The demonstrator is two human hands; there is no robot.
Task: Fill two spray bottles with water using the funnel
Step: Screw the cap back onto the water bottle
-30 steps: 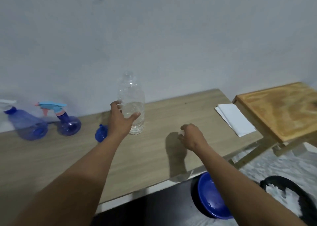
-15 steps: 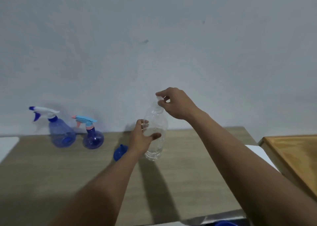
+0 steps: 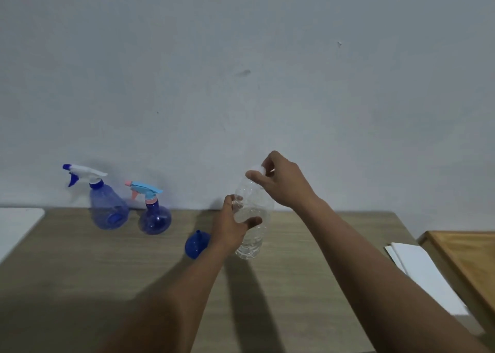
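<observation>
A clear plastic water bottle [image 3: 253, 234] stands upright on the wooden table [image 3: 107, 267], partly filled with water. My left hand [image 3: 231, 226] grips its middle. My right hand [image 3: 281, 181] pinches the white cap [image 3: 258, 168] on top of the bottle. A small blue funnel [image 3: 197, 244] lies on its side just left of the bottle. Two blue spray bottles stand by the wall at the left: a larger one with a white and blue trigger [image 3: 107, 208], and a round one with a light blue and pink trigger [image 3: 154, 217].
White paper sheets [image 3: 426, 277] lie at the table's right edge. A lighter wooden board [image 3: 471, 261] sits beyond them at the far right. A white surface [image 3: 16, 226] adjoins the table at the left. A plain wall rises right behind the table.
My right hand rose from the tabletop to the bottle's top and now pinches the cap. My left hand stayed around the bottle. The camera tilted upward, so the floor items left the view.
</observation>
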